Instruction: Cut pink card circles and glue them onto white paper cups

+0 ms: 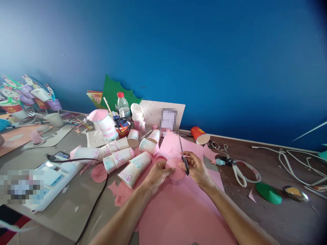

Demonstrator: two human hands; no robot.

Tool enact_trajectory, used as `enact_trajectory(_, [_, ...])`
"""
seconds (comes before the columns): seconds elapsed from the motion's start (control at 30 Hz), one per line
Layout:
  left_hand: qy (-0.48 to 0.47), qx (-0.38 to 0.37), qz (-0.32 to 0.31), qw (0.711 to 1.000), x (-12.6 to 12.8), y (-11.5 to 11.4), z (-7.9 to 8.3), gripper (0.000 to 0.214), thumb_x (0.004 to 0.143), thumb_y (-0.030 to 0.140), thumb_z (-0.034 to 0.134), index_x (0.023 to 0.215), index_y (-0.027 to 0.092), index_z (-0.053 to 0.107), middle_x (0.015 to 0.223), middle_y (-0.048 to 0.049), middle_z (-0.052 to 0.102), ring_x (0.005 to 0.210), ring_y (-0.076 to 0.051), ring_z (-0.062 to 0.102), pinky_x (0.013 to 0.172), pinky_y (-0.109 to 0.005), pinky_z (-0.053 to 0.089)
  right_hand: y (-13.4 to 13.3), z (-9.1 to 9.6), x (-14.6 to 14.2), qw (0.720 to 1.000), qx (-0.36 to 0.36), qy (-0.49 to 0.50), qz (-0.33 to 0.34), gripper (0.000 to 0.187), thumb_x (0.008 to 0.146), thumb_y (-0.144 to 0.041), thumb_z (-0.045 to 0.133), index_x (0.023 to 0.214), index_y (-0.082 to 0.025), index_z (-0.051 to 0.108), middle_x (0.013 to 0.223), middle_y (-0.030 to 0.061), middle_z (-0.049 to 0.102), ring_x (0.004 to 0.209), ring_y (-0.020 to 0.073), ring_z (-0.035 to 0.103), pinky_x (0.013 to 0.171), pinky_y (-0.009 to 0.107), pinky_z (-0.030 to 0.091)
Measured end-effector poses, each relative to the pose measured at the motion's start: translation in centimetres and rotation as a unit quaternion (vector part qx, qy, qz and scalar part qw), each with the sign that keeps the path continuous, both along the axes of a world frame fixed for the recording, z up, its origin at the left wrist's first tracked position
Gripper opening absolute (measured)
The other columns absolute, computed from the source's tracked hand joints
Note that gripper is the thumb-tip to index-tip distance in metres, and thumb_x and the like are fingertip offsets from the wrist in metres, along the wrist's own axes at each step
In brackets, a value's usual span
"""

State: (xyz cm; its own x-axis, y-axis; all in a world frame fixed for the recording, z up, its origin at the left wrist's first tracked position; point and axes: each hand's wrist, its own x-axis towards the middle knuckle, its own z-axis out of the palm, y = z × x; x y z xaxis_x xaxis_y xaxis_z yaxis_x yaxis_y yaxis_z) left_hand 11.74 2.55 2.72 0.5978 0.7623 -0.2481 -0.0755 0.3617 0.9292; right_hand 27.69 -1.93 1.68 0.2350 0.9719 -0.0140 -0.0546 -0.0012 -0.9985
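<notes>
My left hand (pixel 160 174) pinches the left edge of a round pink paper disc (pixel 176 174) between thumb and fingers. Fingers of my right hand (pixel 195 169) are closed around the dark handles of a pair of scissors (pixel 182 146), whose blades point away from me. The scissors are at the disc's right edge; whether the blades touch the paper I cannot tell. Beneath both hands lies a large pink paper sheet (pixel 178 214). Left of my left hand, several drawn-on paper cups (pixel 135 169) lie on their sides, with pink paper scraps (pixel 122 194) near them.
A black cable (pixel 98 195) runs across the table's left side, over a white device (pixel 55 178). Behind stand a red-capped bottle (pixel 123 105) and stacked cups (pixel 104 124). A red cup (pixel 200 135), white cables (pixel 238 173) and a green paper disc (pixel 268 193) lie to the right.
</notes>
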Motion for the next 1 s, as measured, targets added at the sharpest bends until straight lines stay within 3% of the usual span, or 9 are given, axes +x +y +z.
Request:
enact_trajectory(0.3, [-0.029, -0.012, -0.034, 0.999, -0.2, 0.1, 0.1, 0.031, 0.059, 0.039, 0.077, 0.068, 0.011, 0.065, 0.061, -0.0013, 0.061, 0.057, -0.011, 0.051, 0.055, -0.023, 0.037, -0.1, 0.3, -0.1, 1.000, -0.011, -0.004, 0.014, 0.046, 0.065, -0.032, 0.076, 0.102, -0.020, 0.052, 0.062, -0.0064, 0.053, 0.054, 0.0101, 0.044, 0.050, 0.023, 0.033])
enact_trajectory(0.47, [0.007, -0.001, -0.020, 1.000, -0.1, 0.3, -0.4, 0.028, 0.059, 0.034, 0.077, 0.064, 0.010, 0.064, 0.057, 0.0001, 0.058, 0.050, -0.008, 0.044, 0.048, -0.021, 0.028, -0.2, 0.3, -0.2, 1.000, -0.006, -0.014, 0.007, 0.044, 0.065, -0.033, 0.075, 0.100, -0.019, 0.054, 0.063, -0.0046, 0.053, 0.058, 0.0117, 0.047, 0.051, 0.024, 0.035])
enact_trajectory(0.57, [-0.033, -0.033, 0.036, 0.998, 0.0, 0.3, -0.6, 0.030, 0.054, 0.031, 0.081, 0.058, 0.009, 0.062, 0.052, 0.0008, 0.055, 0.046, -0.006, 0.040, 0.046, -0.021, 0.026, -0.3, 0.9, -0.3, 1.000, 0.004, -0.014, -0.002, 0.043, 0.066, -0.035, 0.073, 0.102, -0.020, 0.054, 0.071, -0.0014, 0.056, 0.065, 0.0141, 0.050, 0.053, 0.024, 0.037])
enact_trajectory(0.67, [-0.088, -0.061, 0.106, 0.989, 0.0, 0.4, -0.4, 0.032, 0.053, 0.035, 0.082, 0.058, 0.011, 0.061, 0.052, 0.0019, 0.054, 0.048, -0.007, 0.043, 0.050, -0.021, 0.033, -0.6, 1.9, -0.5, 1.000, 0.002, -0.005, -0.007, 0.040, 0.067, -0.037, 0.070, 0.100, -0.020, 0.055, 0.074, -0.0002, 0.057, 0.066, 0.0145, 0.051, 0.058, 0.026, 0.040])
enact_trajectory(0.77, [-0.127, -0.094, 0.138, 0.978, -0.2, 0.5, 0.1, 0.031, 0.054, 0.035, 0.082, 0.066, 0.013, 0.064, 0.057, 0.0010, 0.058, 0.054, -0.010, 0.050, 0.058, -0.024, 0.041, -1.0, 2.5, -0.9, 1.000, -0.002, -0.011, 0.011, 0.036, 0.069, -0.038, 0.065, 0.099, -0.019, 0.056, 0.067, -0.0016, 0.055, 0.060, 0.0137, 0.050, 0.057, 0.027, 0.040])
enact_trajectory(1.0, [-0.222, -0.126, 0.214, 0.943, -0.2, 1.1, 0.3, 0.025, 0.053, 0.026, 0.083, 0.066, 0.012, 0.067, 0.063, -0.0010, 0.065, 0.058, -0.009, 0.054, 0.060, -0.021, 0.042, -1.7, 1.3, -1.9, 0.994, 0.005, -0.102, 0.042, 0.032, 0.075, -0.036, 0.063, 0.101, -0.019, 0.057, 0.070, -0.0013, 0.052, 0.067, 0.0153, 0.049, 0.058, 0.026, 0.040])
